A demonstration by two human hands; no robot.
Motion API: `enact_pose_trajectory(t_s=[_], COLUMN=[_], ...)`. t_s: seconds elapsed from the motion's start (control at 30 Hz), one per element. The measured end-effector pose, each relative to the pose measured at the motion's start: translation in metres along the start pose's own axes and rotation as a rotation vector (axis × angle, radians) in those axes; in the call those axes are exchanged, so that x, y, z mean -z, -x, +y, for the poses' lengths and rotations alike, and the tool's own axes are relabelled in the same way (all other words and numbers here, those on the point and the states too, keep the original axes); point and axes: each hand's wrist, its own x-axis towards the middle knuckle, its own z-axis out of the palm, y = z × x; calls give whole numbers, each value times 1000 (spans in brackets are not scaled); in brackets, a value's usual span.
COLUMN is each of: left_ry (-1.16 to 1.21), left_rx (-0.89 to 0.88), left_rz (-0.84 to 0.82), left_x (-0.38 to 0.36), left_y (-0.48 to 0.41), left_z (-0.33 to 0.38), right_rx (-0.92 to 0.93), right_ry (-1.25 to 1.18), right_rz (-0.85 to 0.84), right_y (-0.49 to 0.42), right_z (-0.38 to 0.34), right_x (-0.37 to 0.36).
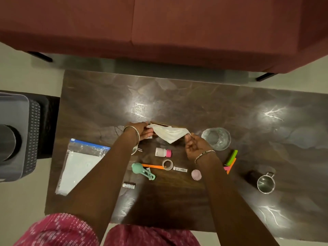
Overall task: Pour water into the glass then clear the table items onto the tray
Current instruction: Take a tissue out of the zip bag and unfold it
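A white tissue (169,134) hangs stretched between both hands above the dark table (195,100). My left hand (142,130) pinches its left corner and my right hand (194,145) pinches its right corner. Behind the tissue shows the edge of a brown box (165,124). A clear glass (216,138) with water stands just right of my right hand. A steel mug (265,182) stands at the table's right front. The grey tray (16,121) lies off the table's left side, on a black stool.
Small items lie under my arms: a white bottle with a pink cap (163,152), a tape roll (167,164), a mint green tool (143,172), a battery (129,185), a pink disc (196,174), coloured sticky notes (230,162), a zip bag (79,166). A red sofa (159,29) stands beyond.
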Motion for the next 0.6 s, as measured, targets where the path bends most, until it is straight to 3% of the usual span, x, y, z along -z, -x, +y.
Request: enact_pose_trajectory(t_s=[0.6], left_ry=[-289], left_rx=[-36], left_rz=[195], left_x=[-1], left_y=[-35], left_z=[-7], right_rx=[23], right_ry=[288], right_rz=[131], right_y=[-29], right_z=[-2], right_x=[3])
